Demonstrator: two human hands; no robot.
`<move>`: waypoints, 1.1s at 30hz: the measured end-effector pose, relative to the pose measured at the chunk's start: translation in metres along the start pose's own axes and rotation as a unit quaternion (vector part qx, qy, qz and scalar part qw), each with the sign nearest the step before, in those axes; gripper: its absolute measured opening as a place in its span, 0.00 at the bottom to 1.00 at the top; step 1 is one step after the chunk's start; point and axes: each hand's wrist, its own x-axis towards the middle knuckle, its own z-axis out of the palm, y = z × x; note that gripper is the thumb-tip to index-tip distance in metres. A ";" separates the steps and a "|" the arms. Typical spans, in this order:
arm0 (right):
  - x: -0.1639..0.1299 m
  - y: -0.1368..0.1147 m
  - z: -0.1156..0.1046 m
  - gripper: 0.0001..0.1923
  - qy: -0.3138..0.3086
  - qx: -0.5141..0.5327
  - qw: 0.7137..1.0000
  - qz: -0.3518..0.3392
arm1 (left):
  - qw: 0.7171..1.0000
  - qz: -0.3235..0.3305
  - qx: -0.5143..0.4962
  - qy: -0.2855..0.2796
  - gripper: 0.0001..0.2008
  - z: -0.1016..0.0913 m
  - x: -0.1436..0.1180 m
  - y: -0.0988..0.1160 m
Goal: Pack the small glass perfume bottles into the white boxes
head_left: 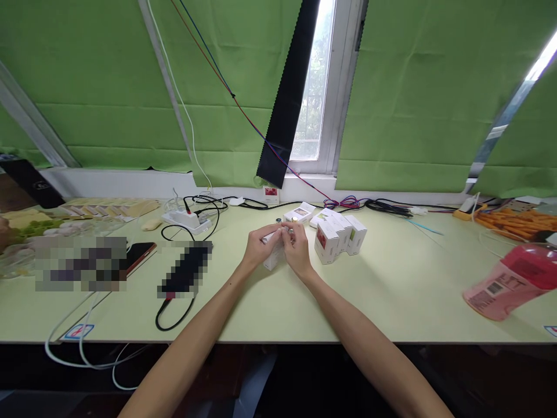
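Note:
A small white box [270,262] stands on the table between my hands, its upper part largely covered by fingers. My left hand [257,247] is closed around the box's left side and top edge. My right hand [297,251] has its fingers bent and pinched together at the top right of the same box; exactly what the fingertips grip is hidden. Just behind the fingers show a small dark round piece [279,220] and a gold-coloured one [295,220]. To the right stands a group of white boxes with printed pictures [327,244]. Another white box [304,210] lies behind.
A power strip [188,220] with tangled black cables sits at the back left. A blurred dark device [187,270] and a phone [140,255] lie to the left. At right are a pink bottle [509,284] and a pile of orange pieces [516,223]. Green curtains [404,104] hang behind.

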 end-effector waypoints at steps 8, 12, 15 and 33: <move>0.002 0.000 -0.002 0.16 -0.017 0.021 1.000 0.000 | 0.996 0.023 0.068 0.045 0.17 0.004 -0.004 0.002; 0.002 0.002 -0.003 0.16 -0.020 0.020 1.000 0.002 | 0.994 0.025 0.088 0.063 0.18 0.004 -0.005 0.001; 0.003 0.004 -0.004 0.16 -0.020 0.018 1.000 0.009 | 0.992 0.034 0.096 0.068 0.18 0.005 -0.005 0.000; 0.005 0.010 -0.004 0.11 -0.013 0.007 1.000 0.002 | 0.987 0.083 0.111 0.080 0.14 0.001 -0.001 -0.010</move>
